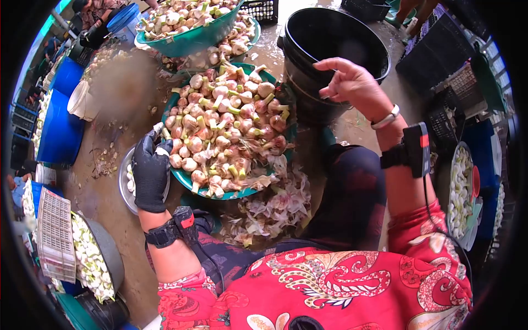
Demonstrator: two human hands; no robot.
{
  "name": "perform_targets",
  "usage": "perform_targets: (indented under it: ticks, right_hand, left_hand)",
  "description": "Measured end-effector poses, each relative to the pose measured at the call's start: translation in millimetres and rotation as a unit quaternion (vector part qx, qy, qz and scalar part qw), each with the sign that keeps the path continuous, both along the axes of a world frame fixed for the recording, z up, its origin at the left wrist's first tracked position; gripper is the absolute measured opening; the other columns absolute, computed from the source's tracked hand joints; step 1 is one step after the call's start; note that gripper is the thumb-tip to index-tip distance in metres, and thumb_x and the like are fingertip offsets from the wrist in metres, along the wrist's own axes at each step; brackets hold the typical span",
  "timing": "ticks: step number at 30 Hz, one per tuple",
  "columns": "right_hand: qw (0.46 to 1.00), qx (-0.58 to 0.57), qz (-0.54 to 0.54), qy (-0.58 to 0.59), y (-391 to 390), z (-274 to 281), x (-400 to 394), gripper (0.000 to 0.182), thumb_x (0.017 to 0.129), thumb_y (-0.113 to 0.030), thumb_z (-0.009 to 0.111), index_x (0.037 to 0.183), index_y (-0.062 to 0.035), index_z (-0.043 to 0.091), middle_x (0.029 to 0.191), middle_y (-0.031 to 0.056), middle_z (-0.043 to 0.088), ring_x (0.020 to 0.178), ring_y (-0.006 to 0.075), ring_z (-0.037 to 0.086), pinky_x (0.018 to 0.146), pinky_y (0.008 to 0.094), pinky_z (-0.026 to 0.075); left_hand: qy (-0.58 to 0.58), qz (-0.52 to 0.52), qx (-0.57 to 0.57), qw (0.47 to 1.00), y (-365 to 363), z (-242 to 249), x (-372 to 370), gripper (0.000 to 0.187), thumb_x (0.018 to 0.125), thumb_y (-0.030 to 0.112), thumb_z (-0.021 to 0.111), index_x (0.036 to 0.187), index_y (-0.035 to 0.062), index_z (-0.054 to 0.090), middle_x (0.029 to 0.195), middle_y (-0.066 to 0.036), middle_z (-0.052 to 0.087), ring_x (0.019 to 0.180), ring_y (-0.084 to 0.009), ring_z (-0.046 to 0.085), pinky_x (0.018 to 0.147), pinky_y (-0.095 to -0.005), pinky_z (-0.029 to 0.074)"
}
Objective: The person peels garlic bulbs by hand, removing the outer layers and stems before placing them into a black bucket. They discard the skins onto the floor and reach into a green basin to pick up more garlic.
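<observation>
My left hand point(150, 171), in a black glove, is closed around a pale garlic bulb point(163, 150), only part of which shows. It hovers at the left rim of a green basin point(171, 104) heaped with untrimmed garlic bulbs point(220, 118). Below that hand, a metal bowl point(124, 190) with white peeled bulbs is partly covered. My bare right hand point(352, 87) is raised in front of the large black bucket point(297, 71). Its index finger and thumb are apart and the other fingers curl. Near the thumb is a small glint I cannot make out.
Garlic skins point(275, 212) lie piled on the wet floor between my legs. Another heaped green basin point(192, 44) stands farther back. Blue tubs point(60, 132) and a plastic crate point(55, 236) are on the left. Black crates point(434, 55) stand on the right. Another person point(99, 16) sits at upper left.
</observation>
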State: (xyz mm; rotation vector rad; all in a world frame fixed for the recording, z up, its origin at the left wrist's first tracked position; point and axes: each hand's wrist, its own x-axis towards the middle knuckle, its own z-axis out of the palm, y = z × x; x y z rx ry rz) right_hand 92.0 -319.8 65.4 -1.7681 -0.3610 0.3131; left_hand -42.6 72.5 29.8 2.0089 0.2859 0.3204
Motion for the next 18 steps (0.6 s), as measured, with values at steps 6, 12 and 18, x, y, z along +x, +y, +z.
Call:
perform_targets:
  ticks: [6,12,18]
  right_hand:
    - [0.874,-0.407,0.051,0.262,-96,-64,-54,0.063,0.088,-0.06,0.047,0.107,-0.0039,0.068,0.093,0.0119,0.068,0.079,0.0264,0.065,0.058,0.0378,0.055]
    - [0.986,-0.119,0.058,0.105,-68,70,-50,0.024,0.081,-0.019,0.063,0.097,-0.0006,0.066,0.095,0.0099,0.066,0.087,0.0183,0.065,0.067,0.0306,0.056]
    - [0.988,0.019,0.146,-0.039,-3,131,-35,0.026,0.087,-0.018,0.055,0.108,-0.0024,0.058,0.1,0.0111,0.063,0.091,0.0226,0.064,0.074,0.0279,0.053]
  left_hand:
    - [0.007,-0.011,0.002,1.0,-3,8,-5,0.038,0.089,0.007,0.054,0.126,-0.0043,0.054,0.121,-0.014,0.06,0.108,-0.0192,0.058,0.096,-0.0311,0.043]
    - [-0.007,-0.025,0.011,1.0,-1,-7,0,0.037,0.087,0.001,0.057,0.123,-0.0042,0.056,0.116,-0.011,0.063,0.104,-0.0158,0.058,0.092,-0.0291,0.046]
    - [-0.026,-0.048,0.135,0.989,-3,-10,1,0.034,0.086,0.008,0.059,0.117,-0.0038,0.06,0.107,-0.013,0.066,0.098,-0.0169,0.061,0.088,-0.0299,0.047]
